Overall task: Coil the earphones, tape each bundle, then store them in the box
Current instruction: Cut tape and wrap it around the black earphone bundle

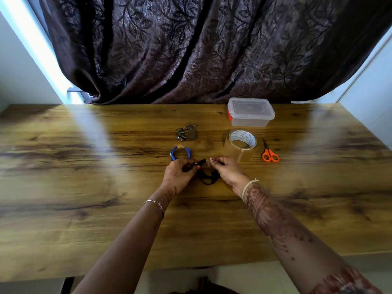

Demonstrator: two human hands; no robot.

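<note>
- Head view: my left hand [180, 172] is pinched on one end of the black earphones [206, 179]; my right hand [226, 168] grips the other side of the same cord. The rest hangs in a loose tangle between my hands, just above the table [84, 187].
- Whether a strip of tape is already in my right fingertips, I cannot tell; too small.
- Risk: the black loops look slack and uneven. If either pinch eases, I judge the coil would spring open before tape goes on.
- Risk: both hands are occupied, so reaching for the tape roll [241, 142] or the scissors [269, 152] means holding the bundle one-handed; likely point of failure.
- Risk: the blue earphones [180, 153] lie just beyond my left hand, touching or nearly so; a nudge could drag them.
- Blue bundle is coiled, with a pale tab on its top that looks like tape. The grey earphones [186, 133] lie coiled farther back; tape not discernible.
- Container: the clear plastic box [250, 113] stands at the far edge, lid on. It looks empty through the walls. Nothing stored yet.
</note>
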